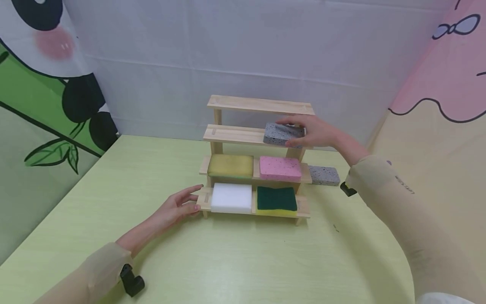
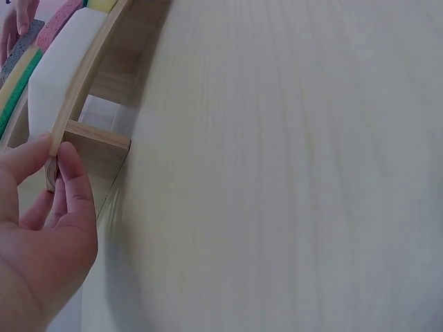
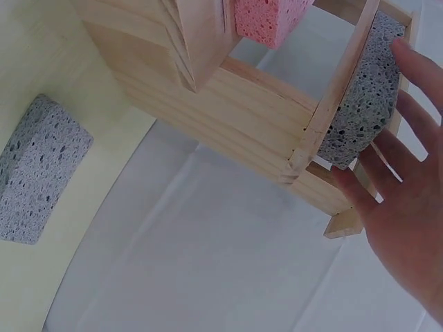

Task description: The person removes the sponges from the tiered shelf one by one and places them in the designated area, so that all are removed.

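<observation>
My right hand (image 1: pixel 317 130) grips a grey sponge (image 1: pixel 280 134) at the right of the rack's (image 1: pixel 262 104) second shelf from the top (image 1: pixel 235 135), long side running left to right. My left hand (image 1: pixel 180 205), farther from it, pinches the bottom shelf's (image 1: pixel 205 198) left end.

A pale yellow-green table (image 1: pixel 243 261) bore a four-tier wooden stand (image 1: pixel 262 104) and, near the stand's right side, a flat-lying grey sponge (image 1: pixel 324 175). On the lowest tier (image 1: pixel 303 207) lay a white sponge (image 1: pixel 231 197), left, and a green-and-yellow sponge (image 1: pixel 276 199), right; the second tier (image 1: pixel 306 174) carried a yellow-topped sponge (image 1: pixel 230 165) and, to its right, a pink sponge (image 1: pixel 280 168). Another grey sponge (image 1: pixel 279 133) was at the right part of the third tier (image 1: pixel 233 134).
</observation>
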Motion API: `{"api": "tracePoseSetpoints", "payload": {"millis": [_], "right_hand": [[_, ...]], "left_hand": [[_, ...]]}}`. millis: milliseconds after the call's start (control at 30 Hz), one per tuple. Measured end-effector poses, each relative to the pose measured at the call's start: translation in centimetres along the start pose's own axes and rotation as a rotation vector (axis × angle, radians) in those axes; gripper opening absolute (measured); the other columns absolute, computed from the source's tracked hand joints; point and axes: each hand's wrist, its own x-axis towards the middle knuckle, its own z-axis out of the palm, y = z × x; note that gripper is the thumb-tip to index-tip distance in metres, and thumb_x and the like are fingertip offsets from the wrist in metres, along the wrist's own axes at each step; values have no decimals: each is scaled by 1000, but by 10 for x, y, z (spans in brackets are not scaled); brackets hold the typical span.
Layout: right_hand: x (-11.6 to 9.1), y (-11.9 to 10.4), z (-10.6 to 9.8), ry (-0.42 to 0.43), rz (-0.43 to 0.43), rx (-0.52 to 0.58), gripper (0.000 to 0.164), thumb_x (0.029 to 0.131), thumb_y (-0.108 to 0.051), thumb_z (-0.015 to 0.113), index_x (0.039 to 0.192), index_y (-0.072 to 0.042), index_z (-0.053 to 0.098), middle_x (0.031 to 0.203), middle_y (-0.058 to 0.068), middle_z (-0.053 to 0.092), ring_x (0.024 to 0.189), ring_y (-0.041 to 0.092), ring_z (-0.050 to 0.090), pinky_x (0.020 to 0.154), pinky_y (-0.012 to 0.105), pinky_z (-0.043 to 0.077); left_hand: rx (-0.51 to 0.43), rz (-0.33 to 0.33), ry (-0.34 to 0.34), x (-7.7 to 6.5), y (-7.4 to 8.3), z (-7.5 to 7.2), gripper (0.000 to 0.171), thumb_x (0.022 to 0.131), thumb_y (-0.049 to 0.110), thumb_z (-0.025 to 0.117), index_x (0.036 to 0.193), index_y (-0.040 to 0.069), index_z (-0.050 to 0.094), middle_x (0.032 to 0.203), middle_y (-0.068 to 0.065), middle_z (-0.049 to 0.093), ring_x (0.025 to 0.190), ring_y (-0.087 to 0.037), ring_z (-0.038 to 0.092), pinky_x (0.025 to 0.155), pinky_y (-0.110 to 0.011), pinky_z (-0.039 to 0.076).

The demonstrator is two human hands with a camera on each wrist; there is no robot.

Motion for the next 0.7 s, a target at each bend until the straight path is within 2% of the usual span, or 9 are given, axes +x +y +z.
{"api": "tracePoseSetpoints", "payload": {"millis": [433, 700], "right_hand": [[3, 2, 2, -20, 38, -97, 64, 88, -34, 74, 146, -26, 48, 157, 7, 40, 146, 32, 34, 117, 57, 31], [4, 3, 4, -10, 52, -92, 62, 89, -32, 74, 145, -27, 50, 155, 8, 42, 145, 32, 36, 116, 57, 31]], "left_hand": [[-14, 7, -5, 0, -1, -1, 69, 97, 6, 59, 156, 2, 23, 118, 1, 60, 100, -6, 65, 88, -20, 56], [-18, 3, -10, 1, 0, -2, 69, 97, 7, 59, 156, 2, 22, 117, 2, 60, 101, -6, 65, 88, -20, 56]]}}
